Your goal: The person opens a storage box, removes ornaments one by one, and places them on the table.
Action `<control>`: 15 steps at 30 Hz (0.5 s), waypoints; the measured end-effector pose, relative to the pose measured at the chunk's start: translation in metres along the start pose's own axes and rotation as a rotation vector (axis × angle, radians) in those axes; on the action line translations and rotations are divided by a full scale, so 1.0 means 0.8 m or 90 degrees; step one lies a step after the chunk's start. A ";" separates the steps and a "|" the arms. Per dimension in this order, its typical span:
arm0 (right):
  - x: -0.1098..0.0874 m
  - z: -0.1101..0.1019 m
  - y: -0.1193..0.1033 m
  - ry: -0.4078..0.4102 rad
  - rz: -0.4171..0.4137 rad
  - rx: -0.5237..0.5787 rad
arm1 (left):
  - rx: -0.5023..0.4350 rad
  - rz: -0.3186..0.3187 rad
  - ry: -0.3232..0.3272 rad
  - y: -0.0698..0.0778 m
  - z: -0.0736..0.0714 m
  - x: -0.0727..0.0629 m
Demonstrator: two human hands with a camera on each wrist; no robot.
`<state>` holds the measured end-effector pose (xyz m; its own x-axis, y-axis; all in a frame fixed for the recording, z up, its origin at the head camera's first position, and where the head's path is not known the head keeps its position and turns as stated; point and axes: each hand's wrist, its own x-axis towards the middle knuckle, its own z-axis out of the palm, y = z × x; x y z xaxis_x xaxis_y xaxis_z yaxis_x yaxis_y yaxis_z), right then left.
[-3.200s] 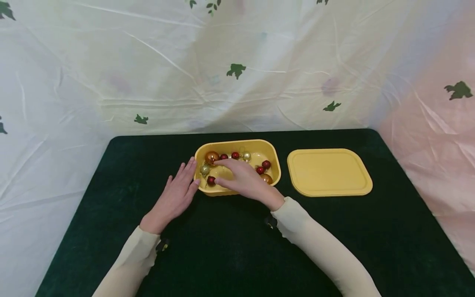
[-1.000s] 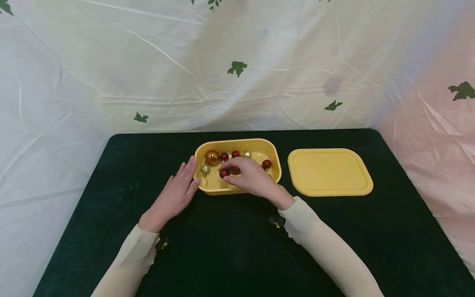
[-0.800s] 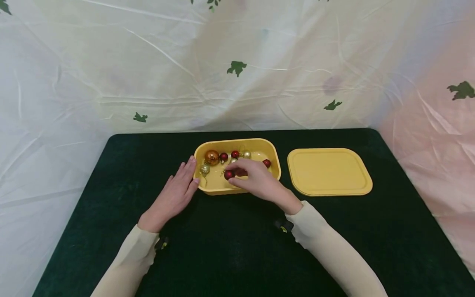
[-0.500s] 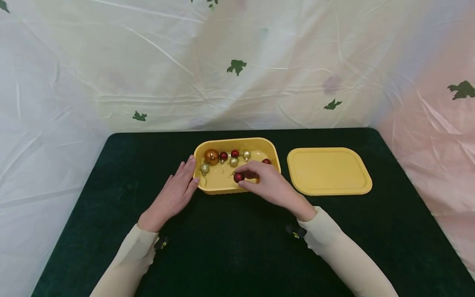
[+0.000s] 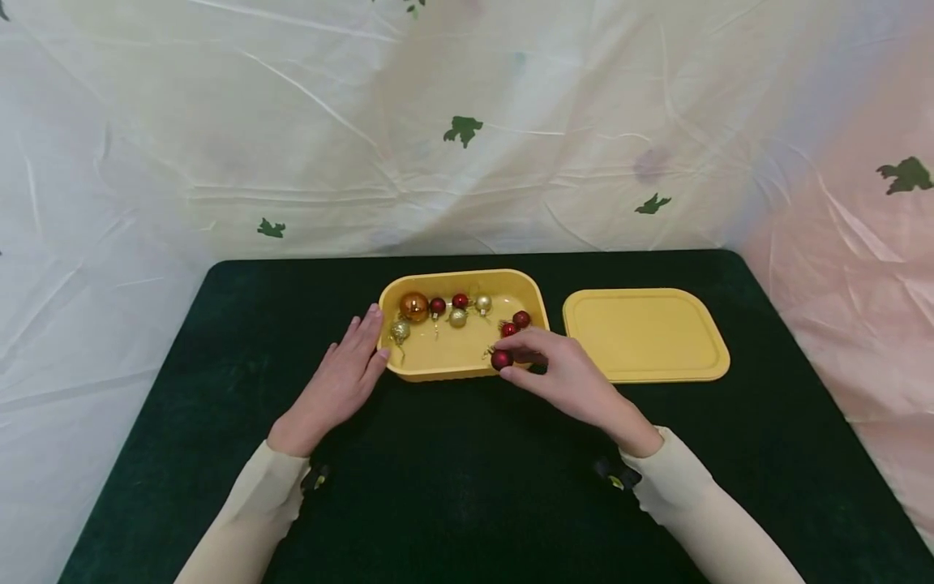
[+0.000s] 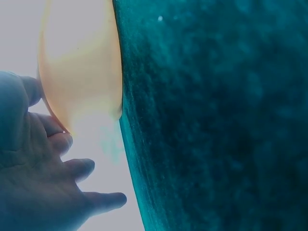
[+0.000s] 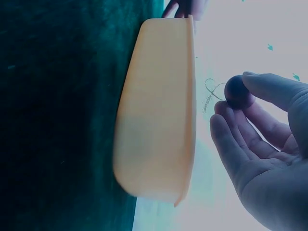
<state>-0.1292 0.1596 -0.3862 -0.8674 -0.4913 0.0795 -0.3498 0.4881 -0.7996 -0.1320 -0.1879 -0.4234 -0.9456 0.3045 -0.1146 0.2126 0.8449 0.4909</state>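
Note:
My right hand (image 5: 569,380) pinches a dark red Christmas bauble (image 5: 501,359) between thumb and fingertips, over the near right rim of a yellow plastic box (image 5: 445,375). In the right wrist view the bauble (image 7: 239,92) is held above rim height, its thin string loop (image 7: 210,91) dangling free. My left hand (image 5: 337,389) lies against the box's left end, fingers extended; the left wrist view shows its fingers (image 6: 60,142) touching the box wall (image 6: 82,57). Inside the box are a large orange bauble (image 5: 414,307), three gold ones (image 5: 457,317) and several red ones (image 5: 521,319).
A flat yellow lid (image 5: 645,334) lies on the dark green tabletop (image 5: 460,487), right of the box. White cloth (image 5: 328,138) with green leaf shapes hangs behind the table and along both sides.
My right hand has picked the red bauble from the box's front left corner and carried it right, to the near right rim. The left hand stays at the box's left end.

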 end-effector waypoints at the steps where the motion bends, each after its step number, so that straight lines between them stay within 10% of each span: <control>1: -0.003 -0.001 0.001 0.000 0.009 0.001 | -0.001 -0.001 0.000 0.000 0.000 0.000; 15: -0.045 -0.014 0.020 -0.001 0.048 -0.013 | -0.006 -0.022 0.007 0.001 -0.005 0.000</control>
<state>-0.1074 0.1933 -0.3954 -0.8912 -0.4532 0.0185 -0.2900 0.5381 -0.7914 -0.1330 -0.1889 -0.4195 -0.9552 0.2701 -0.1214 0.1777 0.8509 0.4943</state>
